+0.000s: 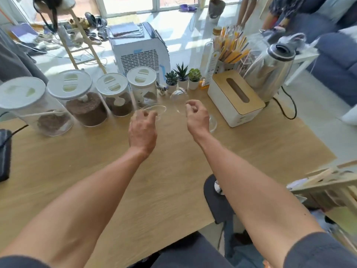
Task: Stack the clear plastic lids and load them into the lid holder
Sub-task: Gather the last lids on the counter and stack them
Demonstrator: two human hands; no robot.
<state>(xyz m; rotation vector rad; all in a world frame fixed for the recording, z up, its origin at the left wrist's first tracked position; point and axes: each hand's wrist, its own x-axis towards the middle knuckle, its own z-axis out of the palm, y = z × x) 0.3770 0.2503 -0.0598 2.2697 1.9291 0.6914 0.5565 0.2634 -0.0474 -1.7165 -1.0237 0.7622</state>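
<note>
In the head view both hands are raised over the far middle of the wooden table, each pinching a clear plastic lid. The left hand has its fingers closed on the near rim of a flat-lying lid, and the right hand has thumb and fingertips clamped on the edge of a domed lid held more upright. A third clear lid seems to lie on the table just right of the right hand, half hidden by it. These lids look very light, thin and springy, slick and hard to see, so I would grip them at the rim and nest them gently rather than squeeze the dome. Which object is the lid holder I cannot tell; it may be the wooden rack at the near right. Close behind the hands stand four white-capped jars, three small potted succulents and a white tissue box, with a steel kettle beyond; these crowd the far side, so lifting towards the near side looks safest.
</note>
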